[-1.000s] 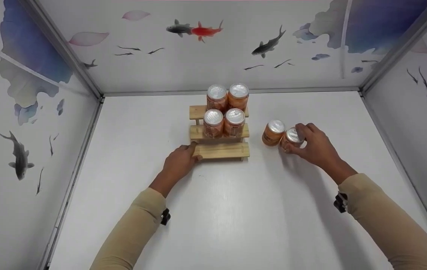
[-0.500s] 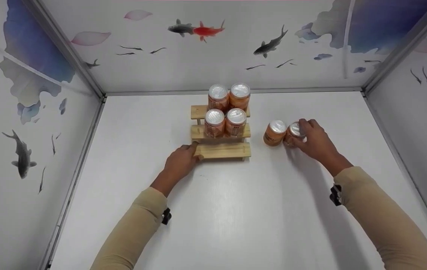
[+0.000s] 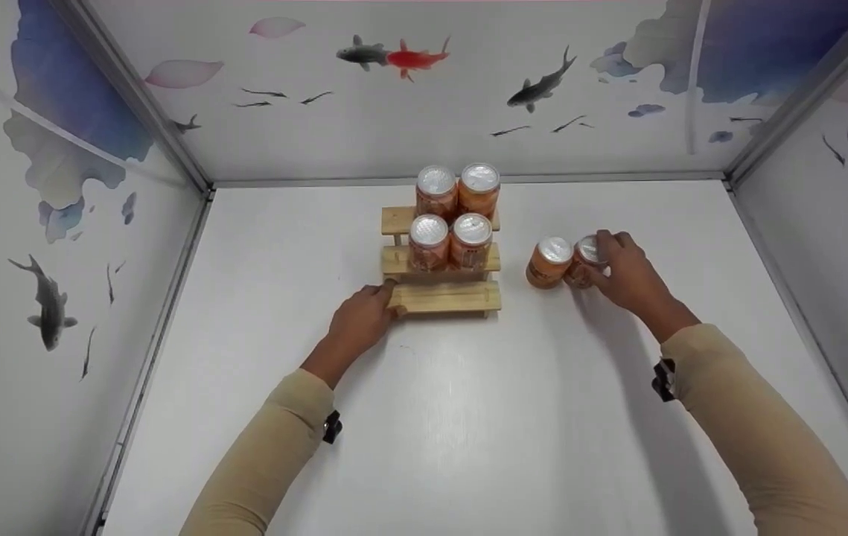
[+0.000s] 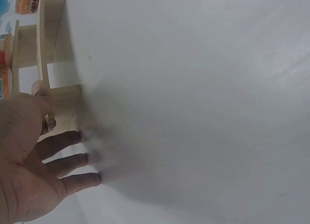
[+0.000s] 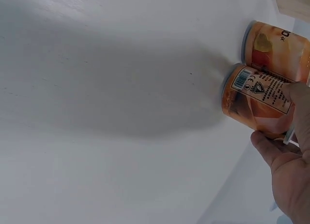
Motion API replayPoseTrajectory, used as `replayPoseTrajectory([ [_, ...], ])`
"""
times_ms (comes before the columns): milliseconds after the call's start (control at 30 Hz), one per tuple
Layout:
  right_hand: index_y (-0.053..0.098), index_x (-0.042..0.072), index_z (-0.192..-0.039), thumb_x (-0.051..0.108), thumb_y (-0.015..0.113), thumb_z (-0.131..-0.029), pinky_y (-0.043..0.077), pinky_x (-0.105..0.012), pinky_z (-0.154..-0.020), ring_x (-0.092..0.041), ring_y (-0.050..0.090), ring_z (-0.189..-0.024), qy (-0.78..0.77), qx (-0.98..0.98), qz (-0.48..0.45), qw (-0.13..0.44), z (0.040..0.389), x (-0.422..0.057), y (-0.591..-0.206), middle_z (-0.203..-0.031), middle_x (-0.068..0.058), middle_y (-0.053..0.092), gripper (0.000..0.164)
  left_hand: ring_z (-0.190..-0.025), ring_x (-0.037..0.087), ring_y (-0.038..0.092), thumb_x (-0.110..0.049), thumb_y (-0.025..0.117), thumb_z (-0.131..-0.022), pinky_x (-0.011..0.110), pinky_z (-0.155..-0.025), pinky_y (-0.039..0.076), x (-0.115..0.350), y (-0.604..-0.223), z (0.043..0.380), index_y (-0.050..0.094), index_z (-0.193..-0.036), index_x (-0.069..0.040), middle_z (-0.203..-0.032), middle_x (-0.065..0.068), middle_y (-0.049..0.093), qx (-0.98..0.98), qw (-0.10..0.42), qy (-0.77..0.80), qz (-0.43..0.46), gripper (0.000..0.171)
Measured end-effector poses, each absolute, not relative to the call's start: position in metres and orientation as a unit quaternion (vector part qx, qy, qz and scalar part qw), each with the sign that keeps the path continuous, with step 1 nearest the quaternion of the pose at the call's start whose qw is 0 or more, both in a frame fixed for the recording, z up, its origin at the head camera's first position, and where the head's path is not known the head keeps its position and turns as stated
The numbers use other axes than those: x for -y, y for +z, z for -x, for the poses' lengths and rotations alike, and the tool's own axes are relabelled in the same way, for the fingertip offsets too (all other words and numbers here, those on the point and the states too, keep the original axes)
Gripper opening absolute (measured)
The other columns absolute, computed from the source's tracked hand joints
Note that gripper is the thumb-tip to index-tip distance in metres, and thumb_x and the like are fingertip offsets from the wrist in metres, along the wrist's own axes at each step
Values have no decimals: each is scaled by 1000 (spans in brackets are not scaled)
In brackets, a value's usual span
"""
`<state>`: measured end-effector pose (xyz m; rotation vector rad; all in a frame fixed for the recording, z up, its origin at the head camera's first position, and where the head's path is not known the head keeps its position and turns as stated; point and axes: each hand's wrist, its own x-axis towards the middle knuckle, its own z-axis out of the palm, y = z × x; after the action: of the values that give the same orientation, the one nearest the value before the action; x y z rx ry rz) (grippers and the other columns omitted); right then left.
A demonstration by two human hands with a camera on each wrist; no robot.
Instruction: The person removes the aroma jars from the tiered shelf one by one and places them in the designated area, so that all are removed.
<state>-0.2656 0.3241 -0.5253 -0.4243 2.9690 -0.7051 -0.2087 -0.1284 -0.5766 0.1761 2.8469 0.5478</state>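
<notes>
A three-step wooden display rack point(image 3: 446, 298) stands at the middle back of the table. My left hand point(image 3: 360, 320) pinches the left end of its lowest step between thumb and index finger; in the left wrist view the other fingers point(image 4: 82, 181) reach down to the tabletop. To the right of the rack, my right hand point(image 3: 632, 277) grips an orange-labelled can point(image 5: 259, 100) with a silver lid, thumb on one side and fingers on the other. That can stands upright right beside a second orange can point(image 3: 549, 264).
Two cans point(image 3: 450, 244) stand on the rack's middle step and two more cans point(image 3: 458, 190) on its top step. White panels point(image 3: 438, 134) painted with fish enclose the white table point(image 3: 446, 432) at the back and both sides.
My right hand has shifted the gripped can slightly back, away from me, so it stands more level with the other can. The left hand keeps its hold on the rack.
</notes>
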Motion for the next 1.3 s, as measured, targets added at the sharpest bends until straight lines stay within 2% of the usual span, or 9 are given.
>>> replayPoseTrajectory([
  [167, 37, -15, -160, 13, 74, -107, 51, -71, -109, -61, 58, -133, -223, -965, 137, 30, 268, -324, -525, -147, -45, 50, 71, -148, 40, 61, -47, 57, -116, 57, -117, 53, 128, -576, 209, 42, -171, -15, -160, 20, 61, -971, 128, 194, -55, 66],
  [367, 37, -13, -163, 17, 75, -106, 48, -71, -114, -60, 56, -138, -209, -971, 115, 35, 267, -324, -522, -154, -42, 48, 75, -149, 40, 59, -47, 57, -115, 57, -119, 52, 127, -575, 210, 42, -172, -15, -161, 21, 59, -969, 137, 199, -52, 66],
  [533, 35, -10, -165, 27, 72, -108, 46, -72, -116, -60, 52, -143, -200, -974, 98, 32, 266, -321, -520, -159, -40, 45, 78, -147, 41, 61, -48, 58, -115, 57, -117, 54, 127, -574, 209, 43, -171, -14, -159, 22, 61, -971, 128, 196, -59, 67],
  [667, 38, -10, -165, 32, 70, -109, 45, -73, -117, -60, 50, -145, -186, -976, 113, 2, 266, -314, -516, -160, -39, 46, 76, -142, 42, 64, -49, 59, -113, 57, -113, 56, 127, -574, 208, 46, -169, -12, -156, 23, 63, -973, 109, 190, -71, 68],
  [900, 44, -9, -162, 28, 70, -109, 39, -71, -124, -60, 51, -145, -183, -970, 153, -52, 266, -290, -510, -158, -37, 52, 70, -139, 43, 66, -49, 60, -112, 58, -110, 57, 128, -572, 206, 49, -166, -10, -153, 24, 66, -974, 97, 191, -76, 68],
  [1100, 43, -3, -165, 32, 71, -108, 37, -68, -128, -54, 49, -150, -188, -968, 162, -33, 265, -262, -503, -163, -30, 50, 72, -141, 43, 65, -50, 58, -113, 57, -113, 56, 127, -573, 208, 47, -168, -10, -155, 23, 64, -975, 107, 180, -73, 69],
  [1300, 41, 2, -167, 43, 70, -108, 36, -67, -129, -51, 48, -152, -188, -966, 179, -21, 264, -238, -496, -166, -27, 48, 78, -142, 42, 64, -49, 60, -113, 57, -114, 55, 126, -573, 209, 47, -168, -10, -156, 23, 64, -974, 109, 185, -68, 69],
])
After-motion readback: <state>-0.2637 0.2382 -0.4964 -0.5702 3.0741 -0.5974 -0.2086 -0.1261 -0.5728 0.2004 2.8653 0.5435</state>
